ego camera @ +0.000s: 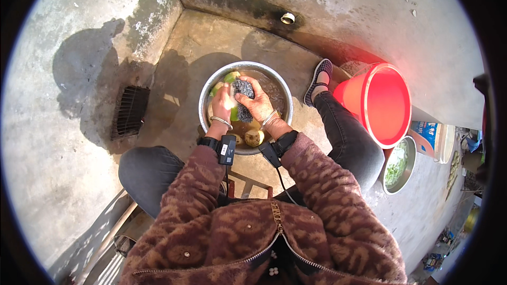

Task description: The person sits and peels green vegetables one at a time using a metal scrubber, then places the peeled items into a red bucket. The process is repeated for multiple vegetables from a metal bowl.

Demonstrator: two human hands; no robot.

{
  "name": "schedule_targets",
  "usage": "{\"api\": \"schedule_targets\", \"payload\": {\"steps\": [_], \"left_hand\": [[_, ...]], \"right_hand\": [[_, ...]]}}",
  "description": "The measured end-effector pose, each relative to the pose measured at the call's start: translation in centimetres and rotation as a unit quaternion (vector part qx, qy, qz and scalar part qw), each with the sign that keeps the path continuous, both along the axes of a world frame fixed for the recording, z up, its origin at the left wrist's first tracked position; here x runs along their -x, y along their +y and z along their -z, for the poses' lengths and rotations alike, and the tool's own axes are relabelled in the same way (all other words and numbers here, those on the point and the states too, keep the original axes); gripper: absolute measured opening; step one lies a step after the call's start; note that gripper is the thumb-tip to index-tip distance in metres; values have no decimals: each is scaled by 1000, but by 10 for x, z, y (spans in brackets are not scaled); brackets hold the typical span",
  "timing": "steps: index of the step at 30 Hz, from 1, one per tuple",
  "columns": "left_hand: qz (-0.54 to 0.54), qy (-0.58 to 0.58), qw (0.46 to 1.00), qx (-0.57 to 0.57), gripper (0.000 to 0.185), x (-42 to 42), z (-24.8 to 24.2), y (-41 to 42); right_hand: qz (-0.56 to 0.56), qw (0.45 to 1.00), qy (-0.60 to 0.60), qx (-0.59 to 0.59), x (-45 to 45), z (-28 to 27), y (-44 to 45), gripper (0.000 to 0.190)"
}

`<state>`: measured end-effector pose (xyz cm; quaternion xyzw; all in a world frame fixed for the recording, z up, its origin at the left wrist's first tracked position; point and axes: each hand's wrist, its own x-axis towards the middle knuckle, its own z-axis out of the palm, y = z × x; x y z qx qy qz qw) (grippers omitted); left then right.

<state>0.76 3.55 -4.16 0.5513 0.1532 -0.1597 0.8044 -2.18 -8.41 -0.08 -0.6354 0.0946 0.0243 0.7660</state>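
Note:
A round metal basin (290, 107) on the concrete floor holds murky brown water and several green and pale vegetable pieces (231, 77), their exact kind unclear. Above the water, my right hand (257, 105) grips a dark grey mesh scrubber (244, 89), thumb across it. My left hand (222, 105) is close beside it on the left, fingers curled at the scrubber and a green piece; glare hides whether it holds that piece. A yellowish-brown round piece (254, 137) sits at the basin's near side, below my right wrist.
A red plastic bucket (368, 103) stands right of my right leg, beside a metal bowl (412, 166) of pale green cut pieces and a white-and-blue tub (443, 142). A floor drain grate (130, 111) lies left. Concrete walls with a pipe end (288, 18) rise beyond.

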Motion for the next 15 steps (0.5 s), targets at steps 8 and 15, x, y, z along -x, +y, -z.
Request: {"api": "schedule_targets", "payload": {"steps": [8, 15], "left_hand": [[9, -90, 990, -104, 38, 2, 10, 10], [51, -183, 965, -179, 34, -1, -3, 6]], "right_hand": [[99, 971, 131, -173, -10, 14, -13, 30], [30, 994, 27, -100, -1, 12, -4, 47]]}}
